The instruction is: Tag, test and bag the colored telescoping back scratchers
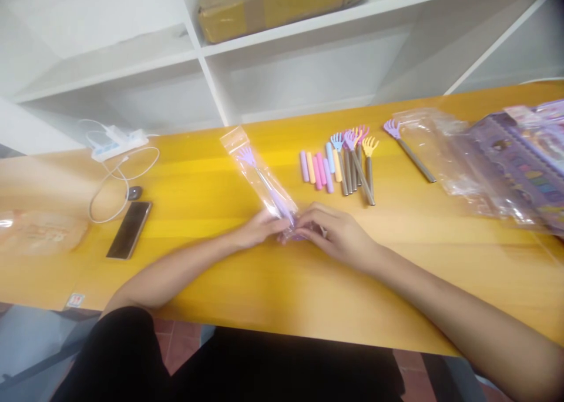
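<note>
A purple back scratcher (pixel 264 181) with a hand-shaped head lies inside a clear plastic bag (pixel 234 138), its head pointing up and left. My left hand (pixel 264 227) grips the bag's lower end from the left, thumb on top. Opposite it, my right hand (pixel 335 231) pinches the same end, where the purple handle shows; exactly what its fingertips hold is partly hidden. To the right are several coloured handle sleeves (pixel 318 170) in purple, orange, pink and blue. Beside them rests a pile of metal-shafted back scratchers (pixel 359 167) with blue, purple, pink and yellow heads.
A single purple back scratcher (pixel 412 154) lies near clear plastic bags (pixel 458 161) and purple printed packaging (pixel 511 155) on the right. At left are a phone (pixel 128 230), a small black object (pixel 134 193), a power strip (pixel 120 146) and a cable. Shelves holding a cardboard box (pixel 273 8) stand behind.
</note>
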### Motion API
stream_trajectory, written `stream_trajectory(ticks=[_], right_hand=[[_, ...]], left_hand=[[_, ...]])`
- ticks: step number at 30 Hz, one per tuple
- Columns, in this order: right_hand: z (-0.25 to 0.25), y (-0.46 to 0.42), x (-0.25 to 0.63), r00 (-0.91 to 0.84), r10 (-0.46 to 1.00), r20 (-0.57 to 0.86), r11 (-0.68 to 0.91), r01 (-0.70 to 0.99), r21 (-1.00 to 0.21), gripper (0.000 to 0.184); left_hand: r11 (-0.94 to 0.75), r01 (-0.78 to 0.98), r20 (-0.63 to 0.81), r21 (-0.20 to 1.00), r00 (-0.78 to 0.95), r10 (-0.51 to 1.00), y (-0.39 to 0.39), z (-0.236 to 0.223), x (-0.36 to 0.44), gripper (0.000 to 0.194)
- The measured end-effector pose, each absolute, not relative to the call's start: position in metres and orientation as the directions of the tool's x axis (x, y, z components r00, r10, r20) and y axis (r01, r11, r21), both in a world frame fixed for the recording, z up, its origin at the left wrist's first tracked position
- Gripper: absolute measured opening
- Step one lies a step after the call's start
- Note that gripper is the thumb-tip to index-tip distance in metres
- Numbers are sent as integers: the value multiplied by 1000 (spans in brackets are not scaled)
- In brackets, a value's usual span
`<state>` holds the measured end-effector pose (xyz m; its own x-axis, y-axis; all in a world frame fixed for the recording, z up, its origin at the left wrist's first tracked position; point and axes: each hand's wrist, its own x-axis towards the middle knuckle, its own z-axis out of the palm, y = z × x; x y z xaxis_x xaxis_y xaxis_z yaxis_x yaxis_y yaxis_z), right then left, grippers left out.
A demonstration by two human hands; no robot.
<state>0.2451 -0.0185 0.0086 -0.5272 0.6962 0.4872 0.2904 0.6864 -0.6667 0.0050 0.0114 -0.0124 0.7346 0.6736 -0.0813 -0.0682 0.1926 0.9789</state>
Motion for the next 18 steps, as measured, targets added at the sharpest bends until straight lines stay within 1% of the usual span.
stream_trajectory(ticks=[3,5,7,13,18], right_hand=[[7,-19,245,-514,712,479,673,304,-675,5],[5,-19,244,-511,728,457,653,313,-689,6],[3,-20,243,-502,752,427,620,321,-716,7],[4,-22,242,-444,822,357,508,287,-812,17],[2,-21,240,-359,848,389,501,308,-809,23]], left_hand=[[102,0,-71,995,718,692,8,-8,7,44],[72,38,-78,997,703,707,6,-6,9,43],[81,63,-102,995,707,700,5,-6,9,43],[120,50,-119,991,726,678,8,-9,10,43],[112,57,-119,992,722,682,8,-7,10,42]])
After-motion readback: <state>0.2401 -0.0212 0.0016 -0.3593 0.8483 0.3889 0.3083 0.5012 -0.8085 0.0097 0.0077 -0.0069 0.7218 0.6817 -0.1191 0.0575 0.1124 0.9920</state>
